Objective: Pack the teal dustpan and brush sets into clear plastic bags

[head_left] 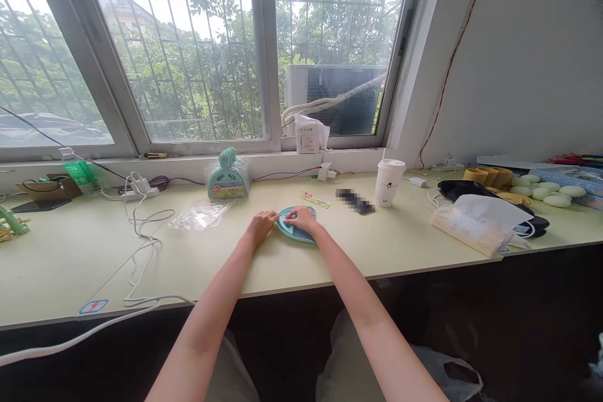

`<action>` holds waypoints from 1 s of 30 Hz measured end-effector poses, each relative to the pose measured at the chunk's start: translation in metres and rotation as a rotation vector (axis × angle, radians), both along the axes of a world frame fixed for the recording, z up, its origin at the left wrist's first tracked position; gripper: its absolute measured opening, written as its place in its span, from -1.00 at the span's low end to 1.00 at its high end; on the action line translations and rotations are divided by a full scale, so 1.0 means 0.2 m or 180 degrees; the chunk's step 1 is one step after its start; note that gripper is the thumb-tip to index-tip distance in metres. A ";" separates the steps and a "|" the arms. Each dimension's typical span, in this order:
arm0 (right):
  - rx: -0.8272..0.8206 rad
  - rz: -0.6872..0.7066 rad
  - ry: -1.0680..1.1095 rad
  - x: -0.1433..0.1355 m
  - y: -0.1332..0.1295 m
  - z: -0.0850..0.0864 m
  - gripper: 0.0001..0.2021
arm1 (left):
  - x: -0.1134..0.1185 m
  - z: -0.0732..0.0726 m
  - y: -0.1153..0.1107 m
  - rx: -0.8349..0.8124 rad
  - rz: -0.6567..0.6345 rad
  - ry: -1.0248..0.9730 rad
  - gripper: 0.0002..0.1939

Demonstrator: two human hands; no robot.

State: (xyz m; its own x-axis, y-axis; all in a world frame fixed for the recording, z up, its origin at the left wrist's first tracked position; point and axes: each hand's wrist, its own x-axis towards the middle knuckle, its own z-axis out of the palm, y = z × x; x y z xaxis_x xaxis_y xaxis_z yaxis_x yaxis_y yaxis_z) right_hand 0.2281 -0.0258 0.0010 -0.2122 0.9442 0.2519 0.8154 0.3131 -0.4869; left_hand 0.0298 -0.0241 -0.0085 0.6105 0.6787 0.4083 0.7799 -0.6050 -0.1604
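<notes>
A rounded teal plastic piece with a ribbed grey-blue area [304,234] lies flat on the table in front of me; its exact kind is hard to make out. Closed fingers of my left hand [262,225] grip its left rim. My right hand [304,218] reaches over its top, fingers bent in a pinch on the upper part and covering some of it. Just behind is a small printed card [316,200]. Farther back on the left stand several similar teal pieces in clear bags [228,176], and a crumpled clear plastic bag [200,215] lies before them.
A white lidded cup with a straw [390,183] stands to the right, beside a pixelated dark object [355,200]. Farther right is a tissue pack [471,226]. White cables [141,245] trail across the left side. The table's front edge [292,289] runs beneath my forearms.
</notes>
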 end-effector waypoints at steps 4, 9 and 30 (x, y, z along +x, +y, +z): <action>0.0010 0.0038 -0.0050 0.00 0.00 0.00 -0.82 | 0.01 0.00 0.00 -0.0051 0.0138 0.0001 -0.67; 0.0050 0.0105 -0.0022 0.00 0.00 -0.01 -0.84 | 0.01 0.00 -0.01 -0.0100 0.0134 0.0186 -0.69; 0.0795 -0.0522 0.0758 0.03 0.07 0.01 -0.64 | 0.15 0.00 0.01 -0.2960 -0.0215 -0.4125 -0.41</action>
